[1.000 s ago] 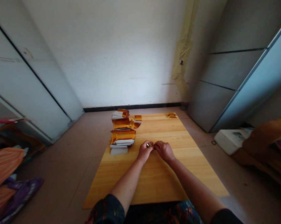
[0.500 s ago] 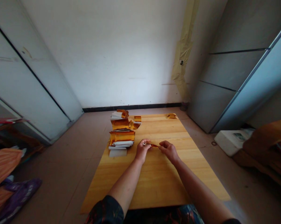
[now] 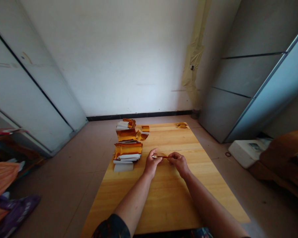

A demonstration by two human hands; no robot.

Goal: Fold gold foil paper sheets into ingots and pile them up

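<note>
Above the middle of the wooden table (image 3: 163,198), my left hand (image 3: 151,162) pinches the left end of a small amber film piece (image 3: 161,154). My right hand (image 3: 179,162) has its fingertips closed on the right end of the same piece. The film looks thin and glossy, and a pale edge shows by my left thumb. To the left of my hands lies a stack of amber sheets (image 3: 128,150) with white backing. A loose white sheet (image 3: 123,167) sits at its near side.
Farther back are more curled amber sheets (image 3: 126,134) and a white-and-amber bundle (image 3: 124,125). Small amber scraps (image 3: 182,125) lie at the far right corner of the table. A white box (image 3: 244,152) stands on the floor to the right, near a grey refrigerator (image 3: 238,86).
The film piece now shows more of its broad face between my hands. My fingers keep hold of both ends. The view has shifted slightly.
</note>
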